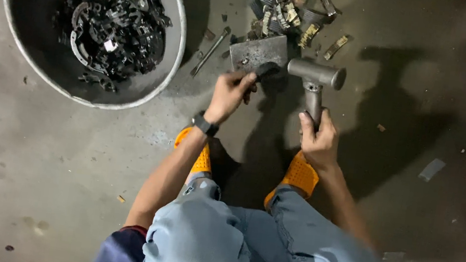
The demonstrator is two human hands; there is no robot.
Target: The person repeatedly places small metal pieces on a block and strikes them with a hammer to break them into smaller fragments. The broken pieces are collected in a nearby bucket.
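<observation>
I squat on a concrete floor. My left hand (230,93), with a dark watch on its wrist, grips a small dark metal part (267,70) and presses it against a square steel block (258,51). My right hand (318,138) is closed around the handle of a heavy grey metal hammer (316,74). The hammer head hovers just right of the block and the part. Behind the block lies a heap of worn curved metal pieces (289,12) with tan linings.
A large round metal basin (178,20) at the upper left holds several black curved metal parts (112,17). A thin metal rod (210,52) lies between basin and block. My feet wear orange clogs (298,175). Small scraps dot the floor at the right.
</observation>
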